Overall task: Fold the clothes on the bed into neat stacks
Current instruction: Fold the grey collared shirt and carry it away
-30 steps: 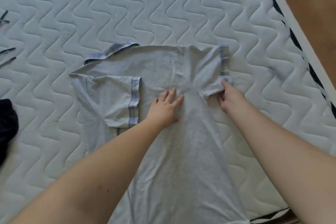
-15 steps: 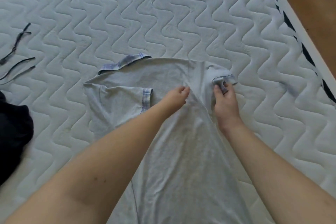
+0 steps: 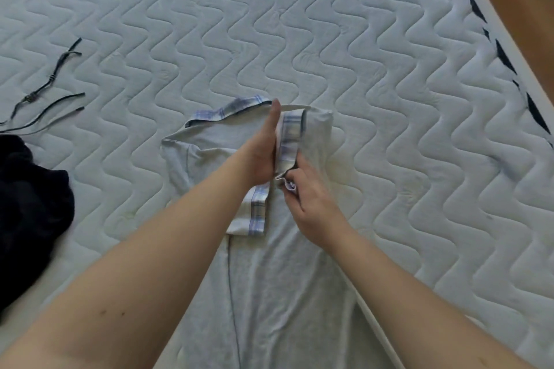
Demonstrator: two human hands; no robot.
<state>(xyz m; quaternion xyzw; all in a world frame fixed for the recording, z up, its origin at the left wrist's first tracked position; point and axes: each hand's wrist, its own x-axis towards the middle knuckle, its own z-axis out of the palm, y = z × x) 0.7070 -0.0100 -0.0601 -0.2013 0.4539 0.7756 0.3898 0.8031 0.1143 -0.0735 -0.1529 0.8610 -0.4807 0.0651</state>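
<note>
a pale grey short-sleeved shirt with blue plaid trim lies flat on the white quilted mattress. the left hand stands on edge with straight fingers pressed along the fold. the right hand pinches the plaid cuff of the raised sleeve, apparently between thumb and fingertips. a dark garment and black cords lie at the left.

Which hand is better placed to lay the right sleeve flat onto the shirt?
Right. The right hand already pinches the sleeve's plaid cuff; the left hand is flat, on edge along the fold line, acting as a guide.
</note>
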